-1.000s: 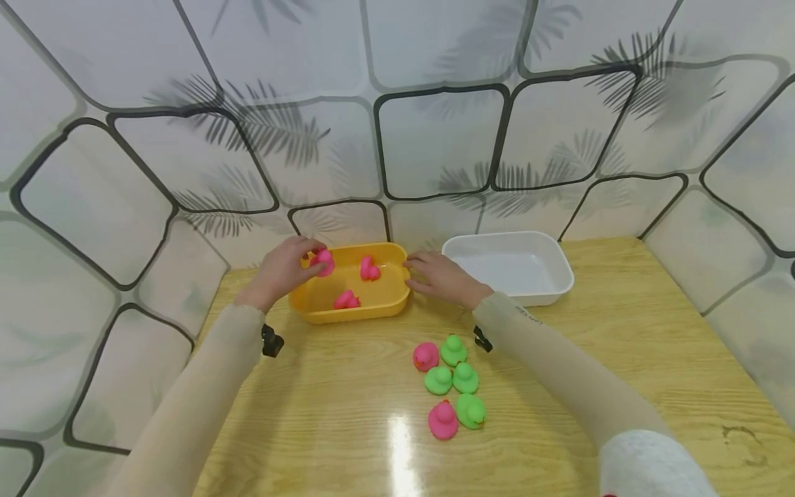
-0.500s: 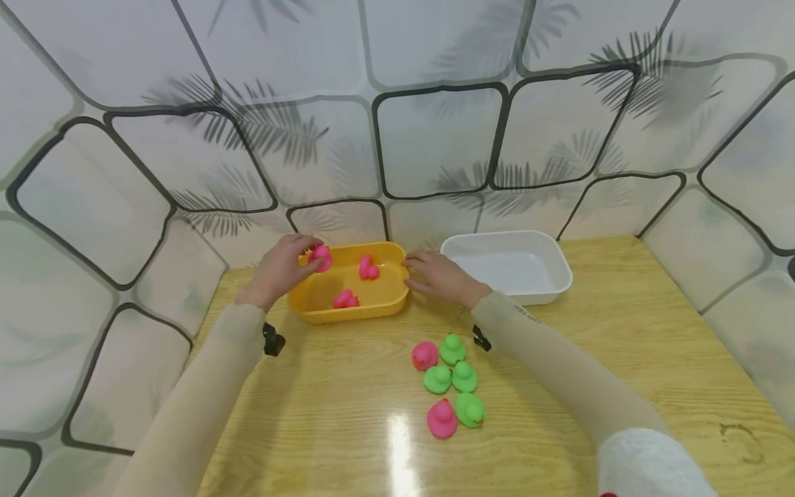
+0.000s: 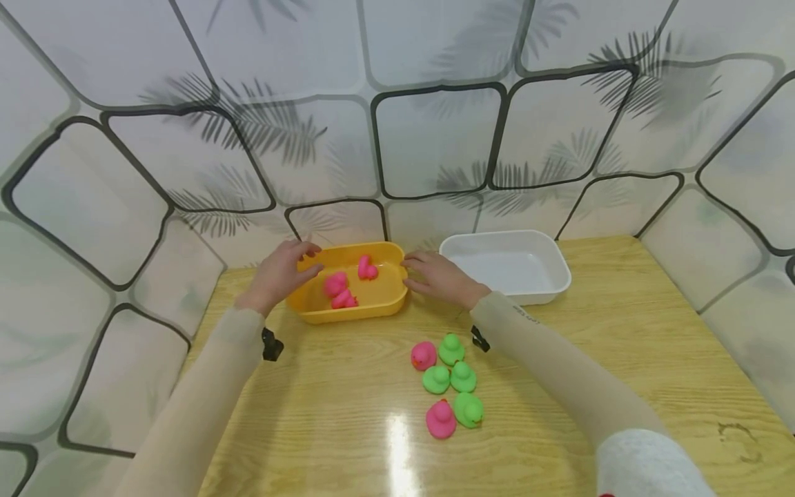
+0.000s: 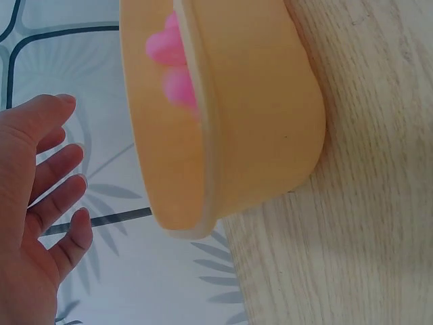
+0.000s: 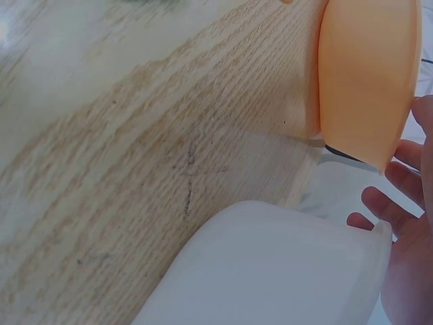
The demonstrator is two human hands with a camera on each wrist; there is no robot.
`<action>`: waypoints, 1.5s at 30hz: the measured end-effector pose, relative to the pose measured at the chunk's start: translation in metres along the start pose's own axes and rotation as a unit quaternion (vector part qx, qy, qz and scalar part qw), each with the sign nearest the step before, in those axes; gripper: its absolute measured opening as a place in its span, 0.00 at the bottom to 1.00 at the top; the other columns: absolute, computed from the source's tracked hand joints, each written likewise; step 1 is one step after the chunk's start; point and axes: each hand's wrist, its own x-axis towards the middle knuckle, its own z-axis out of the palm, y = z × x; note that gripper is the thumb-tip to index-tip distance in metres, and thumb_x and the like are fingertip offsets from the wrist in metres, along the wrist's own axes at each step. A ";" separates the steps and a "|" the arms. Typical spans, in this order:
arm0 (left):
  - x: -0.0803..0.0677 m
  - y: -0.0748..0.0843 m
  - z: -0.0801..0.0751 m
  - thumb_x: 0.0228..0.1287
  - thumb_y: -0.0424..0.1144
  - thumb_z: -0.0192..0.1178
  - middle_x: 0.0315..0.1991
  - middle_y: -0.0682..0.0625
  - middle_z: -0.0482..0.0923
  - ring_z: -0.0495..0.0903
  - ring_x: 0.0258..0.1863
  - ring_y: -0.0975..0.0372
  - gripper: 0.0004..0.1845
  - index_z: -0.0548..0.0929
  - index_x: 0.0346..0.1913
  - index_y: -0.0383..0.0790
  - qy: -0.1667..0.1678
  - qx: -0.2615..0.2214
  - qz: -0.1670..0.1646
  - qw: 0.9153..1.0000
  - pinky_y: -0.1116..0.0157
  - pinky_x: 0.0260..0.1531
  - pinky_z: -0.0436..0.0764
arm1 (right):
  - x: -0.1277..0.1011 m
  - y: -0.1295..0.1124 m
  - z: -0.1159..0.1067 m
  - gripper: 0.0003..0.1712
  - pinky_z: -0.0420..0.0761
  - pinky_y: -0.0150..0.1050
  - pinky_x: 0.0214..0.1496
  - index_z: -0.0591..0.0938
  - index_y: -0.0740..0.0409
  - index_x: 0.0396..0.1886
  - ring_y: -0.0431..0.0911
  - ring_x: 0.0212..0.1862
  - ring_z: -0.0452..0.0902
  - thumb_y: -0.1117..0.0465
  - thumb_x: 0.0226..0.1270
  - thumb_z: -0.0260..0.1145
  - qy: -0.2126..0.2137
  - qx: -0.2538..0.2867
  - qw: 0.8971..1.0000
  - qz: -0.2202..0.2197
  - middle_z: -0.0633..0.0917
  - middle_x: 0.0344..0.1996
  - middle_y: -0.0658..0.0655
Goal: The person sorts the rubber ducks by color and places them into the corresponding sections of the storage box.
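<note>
Yellow tub (image 3: pixel 348 314) sits centre-frame w/ 3 pink ducks (image 3: pixel 336 284) inside; L hand (image 3: pixel 281 270) is held open, empty, at its left rim, R hand (image 3: pixel 438 276) spread at its right rim, so a nudge is judged liable to shove the tub vs. white tub (image 3: pixel 504 266) just right.
</note>
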 end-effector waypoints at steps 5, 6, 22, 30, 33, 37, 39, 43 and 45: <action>-0.004 -0.002 0.004 0.73 0.39 0.66 0.56 0.36 0.81 0.79 0.52 0.43 0.19 0.83 0.60 0.32 0.001 0.002 0.007 1.000 0.45 0.54 0.79 | 0.000 0.000 0.001 0.26 0.72 0.54 0.72 0.79 0.70 0.64 0.61 0.65 0.76 0.54 0.78 0.64 -0.001 -0.002 1.000 0.000 0.80 0.63 0.67; -0.005 -0.002 0.004 0.73 0.39 0.66 0.56 0.36 0.82 0.79 0.52 0.43 0.19 0.83 0.60 0.32 0.002 0.001 0.010 1.000 0.45 0.54 0.79 | 0.000 0.000 0.001 0.27 0.72 0.54 0.72 0.79 0.70 0.65 0.61 0.65 0.76 0.54 0.78 0.64 -0.002 -0.002 1.000 0.001 0.80 0.63 0.67; -0.028 0.019 0.015 0.70 0.39 0.69 0.52 0.40 0.86 0.83 0.41 0.48 0.16 0.85 0.55 0.35 0.023 -0.024 0.081 0.996 0.50 0.45 0.83 | 0.000 0.001 0.004 0.27 0.71 0.53 0.73 0.79 0.69 0.66 0.60 0.65 0.76 0.54 0.78 0.64 -0.003 0.000 1.000 0.007 0.80 0.63 0.66; -0.044 0.036 0.033 0.67 0.37 0.72 0.46 0.45 0.85 0.81 0.40 0.52 0.13 0.87 0.51 0.37 0.039 -0.036 0.126 0.991 0.54 0.42 0.82 | -0.001 0.001 0.002 0.27 0.71 0.53 0.73 0.79 0.69 0.66 0.60 0.66 0.75 0.53 0.78 0.63 -0.006 -0.002 1.000 0.007 0.79 0.64 0.67; -0.050 0.044 0.040 0.65 0.35 0.73 0.43 0.46 0.86 0.81 0.40 0.53 0.12 0.88 0.49 0.37 0.041 -0.042 0.160 0.985 0.55 0.43 0.83 | -0.001 0.001 0.002 0.27 0.71 0.54 0.73 0.79 0.69 0.66 0.61 0.66 0.75 0.53 0.79 0.63 -0.005 -0.002 1.000 0.004 0.79 0.64 0.67; -0.059 0.057 0.048 0.64 0.36 0.74 0.43 0.48 0.85 0.83 0.41 0.54 0.13 0.88 0.49 0.39 0.041 -0.043 0.198 0.978 0.55 0.45 0.84 | -0.002 0.001 0.002 0.27 0.71 0.54 0.73 0.79 0.70 0.66 0.61 0.66 0.76 0.54 0.78 0.63 -0.001 -0.003 1.000 0.002 0.80 0.63 0.67; -0.064 0.064 0.052 0.63 0.36 0.74 0.44 0.48 0.85 0.83 0.42 0.55 0.13 0.88 0.49 0.39 0.041 -0.048 0.213 0.975 0.56 0.47 0.85 | -0.002 0.000 0.001 0.27 0.71 0.54 0.73 0.79 0.70 0.66 0.61 0.66 0.75 0.54 0.78 0.63 0.000 -0.001 1.000 0.002 0.80 0.64 0.67; -0.072 0.075 0.061 0.62 0.37 0.76 0.44 0.50 0.85 0.83 0.41 0.57 0.14 0.88 0.49 0.42 0.036 -0.053 0.233 0.970 0.60 0.45 0.85 | -0.002 -0.001 0.001 0.27 0.71 0.54 0.73 0.78 0.69 0.66 0.61 0.66 0.76 0.54 0.79 0.63 -0.001 -0.001 1.000 0.003 0.80 0.64 0.67; -0.076 0.081 0.065 0.62 0.38 0.76 0.45 0.51 0.86 0.84 0.41 0.57 0.14 0.88 0.50 0.42 0.028 -0.059 0.238 0.969 0.61 0.45 0.85 | -0.001 -0.001 0.001 0.27 0.71 0.54 0.73 0.78 0.69 0.66 0.61 0.66 0.75 0.54 0.79 0.63 -0.002 0.000 1.000 0.005 0.79 0.64 0.67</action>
